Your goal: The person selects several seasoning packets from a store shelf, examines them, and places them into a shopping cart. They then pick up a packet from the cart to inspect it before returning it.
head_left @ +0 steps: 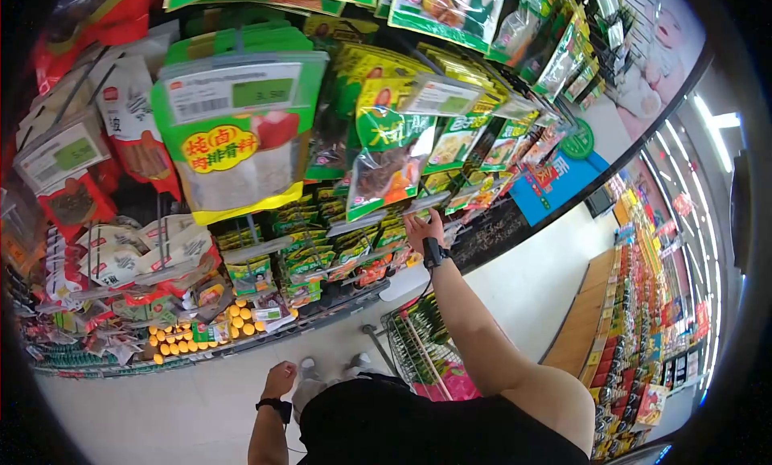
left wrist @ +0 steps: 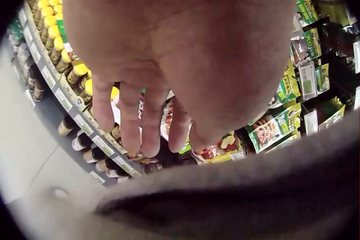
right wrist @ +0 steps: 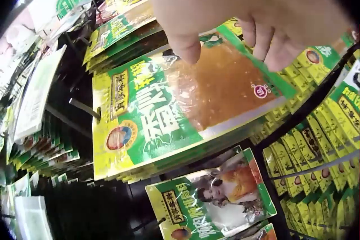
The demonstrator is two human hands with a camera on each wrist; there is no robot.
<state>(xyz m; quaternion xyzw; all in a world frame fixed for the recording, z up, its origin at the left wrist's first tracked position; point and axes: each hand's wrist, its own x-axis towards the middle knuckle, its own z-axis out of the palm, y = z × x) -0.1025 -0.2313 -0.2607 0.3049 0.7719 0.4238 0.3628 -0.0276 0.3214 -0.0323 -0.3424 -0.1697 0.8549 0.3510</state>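
Note:
My right hand [head_left: 420, 233] reaches up to hanging packets on the rack. In the right wrist view its thumb tip [right wrist: 188, 48] rests on the face of a yellow-green seasoning packet [right wrist: 225, 91] with orange-brown contents. The other fingers [right wrist: 275, 51] lie over the packet's green end, their tips showing. A peg pokes out beside the packet's opposite end. Below it hangs another packet [right wrist: 222, 192] with a person's picture. My left hand [head_left: 280, 380] hangs low by my side, holding nothing; in the left wrist view its fingers [left wrist: 152, 122] droop loosely.
Large green-yellow spice bags [head_left: 241, 143] with price tags [head_left: 233, 92] hang in front. Yellow-capped bottles [head_left: 181, 336] line the low shelf. A wire shopping cart [head_left: 418, 348] with goods stands beside me. Across the aisle runs a long stocked shelf [head_left: 635, 312].

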